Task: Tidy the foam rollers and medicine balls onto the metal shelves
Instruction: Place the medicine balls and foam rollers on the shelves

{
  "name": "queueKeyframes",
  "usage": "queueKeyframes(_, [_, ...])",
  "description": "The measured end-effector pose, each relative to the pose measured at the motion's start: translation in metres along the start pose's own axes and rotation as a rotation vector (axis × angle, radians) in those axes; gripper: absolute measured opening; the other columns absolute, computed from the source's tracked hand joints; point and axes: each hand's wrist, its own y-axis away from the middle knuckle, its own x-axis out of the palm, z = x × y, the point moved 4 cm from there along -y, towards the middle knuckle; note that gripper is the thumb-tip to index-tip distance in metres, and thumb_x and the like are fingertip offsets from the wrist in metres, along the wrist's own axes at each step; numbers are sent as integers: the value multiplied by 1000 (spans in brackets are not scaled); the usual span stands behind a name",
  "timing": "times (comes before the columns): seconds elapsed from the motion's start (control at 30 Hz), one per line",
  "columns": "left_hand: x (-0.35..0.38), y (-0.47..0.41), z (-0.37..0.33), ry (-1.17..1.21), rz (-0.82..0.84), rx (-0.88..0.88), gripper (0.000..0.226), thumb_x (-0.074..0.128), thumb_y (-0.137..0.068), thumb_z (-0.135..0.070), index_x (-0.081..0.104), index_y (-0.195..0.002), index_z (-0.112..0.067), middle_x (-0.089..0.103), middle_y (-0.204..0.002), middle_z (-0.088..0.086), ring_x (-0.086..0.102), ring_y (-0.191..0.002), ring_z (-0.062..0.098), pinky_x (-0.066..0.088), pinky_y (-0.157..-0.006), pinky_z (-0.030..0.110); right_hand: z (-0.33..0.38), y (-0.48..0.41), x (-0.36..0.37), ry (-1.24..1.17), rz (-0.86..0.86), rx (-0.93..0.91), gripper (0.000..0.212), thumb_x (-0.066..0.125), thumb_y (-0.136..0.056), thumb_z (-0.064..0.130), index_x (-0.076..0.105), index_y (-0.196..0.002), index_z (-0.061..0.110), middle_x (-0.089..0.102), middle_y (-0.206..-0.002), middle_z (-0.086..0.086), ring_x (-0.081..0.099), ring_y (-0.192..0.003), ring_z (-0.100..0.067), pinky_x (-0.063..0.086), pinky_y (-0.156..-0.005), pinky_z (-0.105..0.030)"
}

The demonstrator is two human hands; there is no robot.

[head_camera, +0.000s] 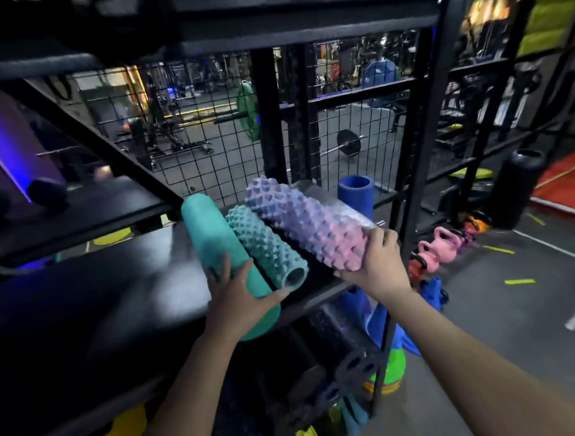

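1. Left hand [240, 295] lay nearest, fingers spread wide and flat over the smooth teal roller [211, 241], hiding part of its near end, which jutted past the front edge of the black shelf [118, 291].
2. Right hand [377, 263] curled its fingers over the near end of the purple-pink knobbly roller [309, 223], thumb tucked beneath. That roller lay on the shelf's right side.
3. Between those two, on the shelf, lay the teal knobbly roller [267, 248], its hollow end facing out.
4. At the shelf's back right corner a blue roller [356, 191] stood upright, its base hidden behind the purple-pink one.
5. Under the shelf everything was dark and blurred, the shapes hard to name.
6. Right of the shelf, pink kettlebells [435, 247] sat on the floor.
7. Lit signs beyond the shelf's wire mesh [209, 122] were too smeared to read.
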Motion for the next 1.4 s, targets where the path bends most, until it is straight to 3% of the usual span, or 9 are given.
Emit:
queueKeyframes(0.33, [1, -3, -10, -117, 39, -16, 102, 73, -74, -71, 28, -158, -35, -9, -171, 0, -9, -154, 42, 17, -124, 53, 0, 6, -19, -198, -36, 103, 89, 92, -56, 43, 42, -128, 25, 33, -126, 2, 60, -103, -32, 42, -77, -33])
queueKeyframes(0.63, [0, -5, -22, -104, 124, -36, 111, 64, -64, -88, 25, -157, -42, -11, -170, -3, -18, -154, 38, 17, -123, 62, 31, 29, -69, -272, -211, 144, 94, 91, -55, 55, 44, -132, 29, 40, -136, 1, 58, -107, -24, 47, -84, -37])
queueKeyframes(0.8, [-35, 14, -16, 579, -69, -100, 100, 58, -56, -96, 49, -143, -47, 51, -150, -5, 50, -137, 17, 45, -112, 39, 75, 51, -86, -422, -269, 149, 90, 89, -57, 57, 46, -131, 27, 44, -134, 1, 58, -111, -23, 42, -84, -36])
queueKeyframes(0.97, [-79, 40, -43, 1205, 38, -169, 96, 65, -61, -90, 64, -133, -27, 72, -123, 6, 71, -103, 24, 59, -81, 38, 150, 95, -69, -487, -284, -31, 91, 89, -55, 65, 48, -129, 32, 46, -129, 8, 59, -108, -16, 54, -84, -38])
queueKeyframes(1.03, [-100, 47, -43, 1428, 63, -170, 81, 63, -74, -76, 69, -130, -17, 72, -123, 13, 70, -106, 29, 58, -94, 44, 186, 120, -55, -469, -214, -208, 85, 84, -62, 61, 47, -134, 34, 41, -137, 8, 57, -116, -16, 53, -80, -35])
queueKeyframes(1.1, [-117, 55, -23, 1516, -32, -170, 65, 67, -87, -59, 69, -131, -11, 66, -129, 15, 66, -115, 31, 51, -106, 48, 211, 134, -36, -488, -78, -392, 80, 75, -69, 66, 48, -136, 32, 42, -137, 6, 55, -121, -13, 52, -83, -29])
queueKeyframes(1.2, [-146, 77, 34, 1242, -414, -214, 52, 82, -83, -30, 66, -131, -15, 73, -121, 14, 75, -99, 29, 63, -80, 42, 214, 120, -7, -644, 226, -399, 49, 69, -89, 51, 57, -127, 22, 61, -116, 3, 62, -101, -12, 49, -85, -22])
queueKeyframes(1.3, [-169, 101, 63, 1077, -542, -177, 48, 84, -81, -14, 67, -126, -13, 77, -113, 9, 76, -99, 26, 63, -81, 43, 197, 65, 25, -288, 264, -357, 57, 49, -97, 59, 55, -135, 17, 56, -134, -10, 54, -124, -29, 45, -104, -37])
queueKeyframes(1.4, [-179, 111, 70, 1115, -467, -227, 43, 83, -82, -15, 69, -123, -15, 78, -109, 7, 76, -96, 25, 64, -73, 37, 200, 13, 42, 80, 308, -343, 99, 40, -84, 84, 28, -155, 16, 23, -162, -22, 13, -151, -39, 7, -124, -56])
